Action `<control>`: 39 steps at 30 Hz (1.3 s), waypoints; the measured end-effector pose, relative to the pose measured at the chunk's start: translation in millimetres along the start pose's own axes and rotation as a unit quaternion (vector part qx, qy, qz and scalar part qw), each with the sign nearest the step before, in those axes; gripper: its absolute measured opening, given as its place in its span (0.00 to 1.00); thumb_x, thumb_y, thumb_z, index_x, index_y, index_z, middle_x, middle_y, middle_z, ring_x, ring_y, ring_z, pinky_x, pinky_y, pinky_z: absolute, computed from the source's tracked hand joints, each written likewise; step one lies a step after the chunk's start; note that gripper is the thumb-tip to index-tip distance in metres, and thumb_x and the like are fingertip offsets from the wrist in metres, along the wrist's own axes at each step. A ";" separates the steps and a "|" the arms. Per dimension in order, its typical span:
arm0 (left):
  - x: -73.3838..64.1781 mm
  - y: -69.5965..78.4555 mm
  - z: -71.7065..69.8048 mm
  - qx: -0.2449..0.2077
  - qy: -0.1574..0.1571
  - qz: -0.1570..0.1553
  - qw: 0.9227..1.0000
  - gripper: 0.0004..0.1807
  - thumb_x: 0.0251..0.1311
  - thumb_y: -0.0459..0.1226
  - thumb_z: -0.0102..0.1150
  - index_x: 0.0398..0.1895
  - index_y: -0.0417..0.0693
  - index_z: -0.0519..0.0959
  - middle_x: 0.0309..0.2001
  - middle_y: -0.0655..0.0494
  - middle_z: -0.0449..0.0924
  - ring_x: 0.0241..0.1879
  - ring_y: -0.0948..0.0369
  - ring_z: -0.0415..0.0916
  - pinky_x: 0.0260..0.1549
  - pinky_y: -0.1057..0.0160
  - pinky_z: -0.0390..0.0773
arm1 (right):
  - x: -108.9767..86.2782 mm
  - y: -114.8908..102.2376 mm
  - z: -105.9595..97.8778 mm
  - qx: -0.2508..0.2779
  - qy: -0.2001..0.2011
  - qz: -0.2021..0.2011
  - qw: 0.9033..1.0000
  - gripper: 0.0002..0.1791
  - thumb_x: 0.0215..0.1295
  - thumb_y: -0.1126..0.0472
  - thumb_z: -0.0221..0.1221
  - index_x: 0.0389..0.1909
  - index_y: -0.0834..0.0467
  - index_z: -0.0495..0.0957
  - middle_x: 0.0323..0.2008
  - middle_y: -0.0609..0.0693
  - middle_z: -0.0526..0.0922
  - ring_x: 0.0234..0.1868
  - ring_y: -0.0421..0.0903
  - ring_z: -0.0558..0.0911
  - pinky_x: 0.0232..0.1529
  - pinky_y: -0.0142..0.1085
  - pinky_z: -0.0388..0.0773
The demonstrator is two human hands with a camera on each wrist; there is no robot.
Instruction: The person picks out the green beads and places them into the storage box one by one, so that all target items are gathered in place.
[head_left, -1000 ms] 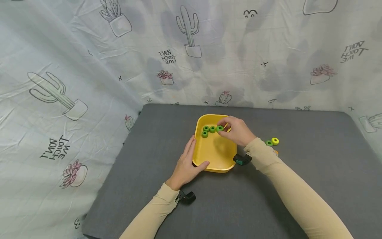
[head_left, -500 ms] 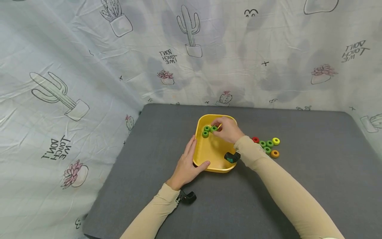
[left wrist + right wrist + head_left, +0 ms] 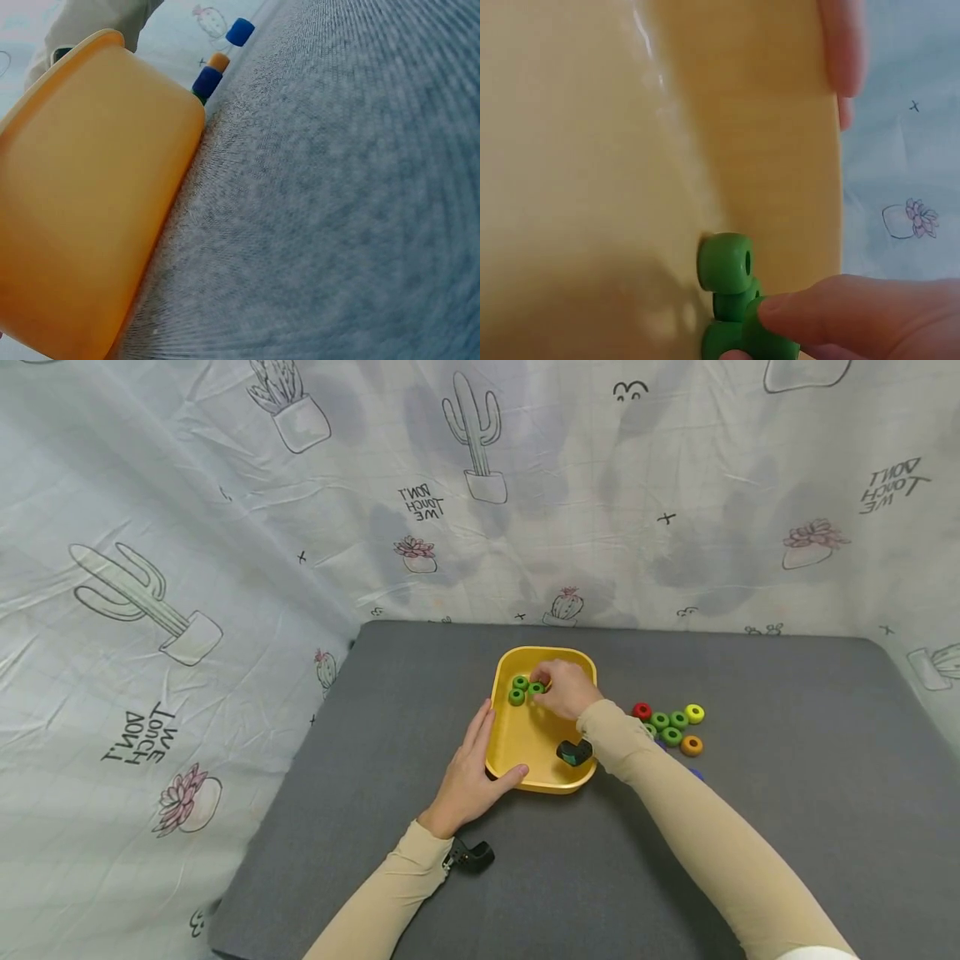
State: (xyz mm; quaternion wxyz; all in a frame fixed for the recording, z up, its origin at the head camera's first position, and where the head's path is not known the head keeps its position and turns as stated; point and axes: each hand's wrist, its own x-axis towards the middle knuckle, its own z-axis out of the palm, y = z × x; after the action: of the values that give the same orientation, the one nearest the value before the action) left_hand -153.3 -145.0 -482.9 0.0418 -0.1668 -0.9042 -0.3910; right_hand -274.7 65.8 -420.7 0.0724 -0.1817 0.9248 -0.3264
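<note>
In the head view a yellow tray (image 3: 528,743) has several green beads (image 3: 517,697) near its far left corner. My right hand (image 3: 567,690) reaches inside and pinches a green bead (image 3: 771,336) between thumb and fingertip, right against the others; the right wrist view shows this close up. Part of that group is hidden by the fingers. My left hand (image 3: 468,781) rests along the near left side of the tray, its fingers straight on the outside and the thumb over the front rim. The left wrist view shows the tray's outer wall (image 3: 97,187).
Right of the tray, loose beads lie on the grey table (image 3: 787,793): a red bead (image 3: 641,712), a yellow bead (image 3: 694,714), an orange bead (image 3: 692,746) and several green and blue ones. My right sleeve covers some. A printed curtain (image 3: 570,510) hangs behind.
My right hand has moved left inside the tray with the green bead, up to the other green ones. More loose beads show beside the sleeve. My left hand stays in place.
</note>
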 end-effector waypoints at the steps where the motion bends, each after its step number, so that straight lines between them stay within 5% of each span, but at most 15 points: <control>1: -0.1 -0.3 0.1 0.000 0.000 0.000 1.000 0.56 0.65 0.62 0.62 0.85 0.46 0.47 0.86 0.67 0.37 0.79 0.47 0.58 0.69 0.32 0.65 | 0.7 -0.2 0.8 -0.002 0.000 0.002 1.000 0.16 0.66 0.66 0.69 0.53 0.64 0.83 0.49 0.61 0.84 0.51 0.56 0.81 0.56 0.49 0.80; 15: 0.3 0.4 0.7 0.002 -0.003 0.001 1.000 0.56 0.65 0.59 0.64 0.85 0.45 0.47 0.86 0.66 0.36 0.79 0.49 0.58 0.71 0.36 0.66 | 4.4 1.6 10.7 -0.059 0.009 0.010 0.998 0.15 0.64 0.63 0.71 0.50 0.61 0.86 0.50 0.61 0.78 0.45 0.54 0.77 0.52 0.46 0.79; 39: 1.3 -2.4 -0.3 0.002 -0.001 0.011 1.000 0.56 0.66 0.64 0.60 0.85 0.44 0.48 0.86 0.61 0.38 0.80 0.47 0.57 0.70 0.35 0.66 | 8.1 2.9 13.6 -0.052 -0.007 0.021 0.998 0.19 0.64 0.63 0.72 0.55 0.60 0.83 0.54 0.62 0.75 0.48 0.55 0.77 0.57 0.47 0.79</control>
State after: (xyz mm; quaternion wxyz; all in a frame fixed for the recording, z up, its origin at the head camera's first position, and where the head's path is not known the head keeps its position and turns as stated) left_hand -155.3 -146.4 -484.1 0.0456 -0.1772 -0.9029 -0.3889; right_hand -279.6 56.9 -433.2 0.0762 -0.1685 0.9436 -0.2747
